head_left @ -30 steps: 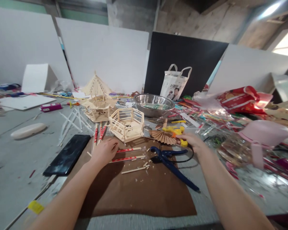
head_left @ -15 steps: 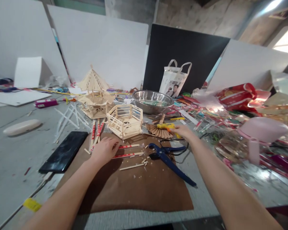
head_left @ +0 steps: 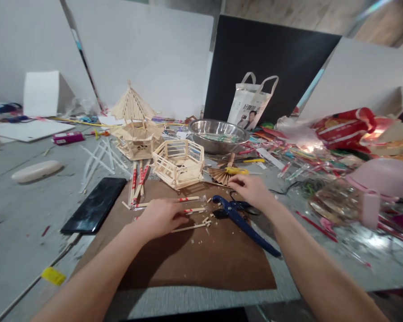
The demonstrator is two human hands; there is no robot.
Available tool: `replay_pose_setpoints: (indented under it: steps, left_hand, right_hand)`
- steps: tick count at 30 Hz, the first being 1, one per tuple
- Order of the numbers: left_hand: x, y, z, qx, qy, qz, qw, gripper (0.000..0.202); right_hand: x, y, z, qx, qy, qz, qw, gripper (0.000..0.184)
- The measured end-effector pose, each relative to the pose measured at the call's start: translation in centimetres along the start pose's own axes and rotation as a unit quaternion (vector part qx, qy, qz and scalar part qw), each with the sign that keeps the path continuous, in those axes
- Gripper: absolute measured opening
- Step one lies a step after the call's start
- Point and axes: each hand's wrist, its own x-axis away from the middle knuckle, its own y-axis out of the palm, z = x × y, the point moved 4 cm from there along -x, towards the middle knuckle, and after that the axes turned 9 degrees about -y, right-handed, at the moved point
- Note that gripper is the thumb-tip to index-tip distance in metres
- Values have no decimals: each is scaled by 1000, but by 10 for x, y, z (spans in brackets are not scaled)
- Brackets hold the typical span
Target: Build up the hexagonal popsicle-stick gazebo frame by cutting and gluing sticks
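Note:
My left hand point(head_left: 161, 218) hovers low over bamboo chopsticks point(head_left: 192, 209) in red-marked wrappers, thumb apart from the bent fingers; no held object shows. Near the handles of the blue cutting pliers point(head_left: 243, 223), my right hand point(head_left: 253, 190) has its thumb and forefinger apart, with nothing visible between them. Just beyond it lies a yellow glue gun point(head_left: 237, 171) beside a folded brown paper fan point(head_left: 220, 175). A six-sided stick frame with railings point(head_left: 178, 172) stands behind the sticks. Short cut stick pieces point(head_left: 206, 220) lie on the brown mat point(head_left: 195, 264).
A stick pavilion with a pointed roof point(head_left: 134, 129) stands at the back left. Behind are a steel bowl point(head_left: 218, 138) and a paper bag point(head_left: 250, 105). A black phone point(head_left: 94, 205) lies left; a pink-lidded jug point(head_left: 362, 197) and scattered wrappers are right.
My right hand has come away from the yellow glue gun, moving down and nearer to the pliers. My left hand has shifted right and slightly down over the chopsticks. The view has tilted slightly.

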Motion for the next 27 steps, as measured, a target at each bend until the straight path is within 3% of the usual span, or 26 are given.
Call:
replay_pose_setpoints:
  steps: [3,7,11,15,18,22,25,27]
  left_hand:
    - [2,7,15,-20,20,-44,999,26]
    - [1,16,20,-16,5,-87,996,23]
    - [2,16,15,-16,-2,-89,996,21]
    - [2,12,5,15,-17,-78,997,18]
    - [1,9,0,80,-37,-80,993,17]
    - [0,3,7,204,-18,-85,975,21]
    - [-1,1,10,309,-29,-102,945,22]
    - [-2,4,9,395,-76,-125,907,16]
  right_hand:
    - [9,12,-27,-25,-63,-65,996,18]
    - [19,30,-45,-18,-104,-118,987,18]
    - [26,47,-55,30,-145,-162,976,18]
    - [30,56,-60,82,-183,-165,966,18]
    - [31,58,-61,106,-200,-169,959,18]
    - [31,60,-67,131,-231,-169,949,20]
    - [30,63,-71,141,-241,-162,947,20]
    - [29,64,-72,113,-230,-156,954,19]
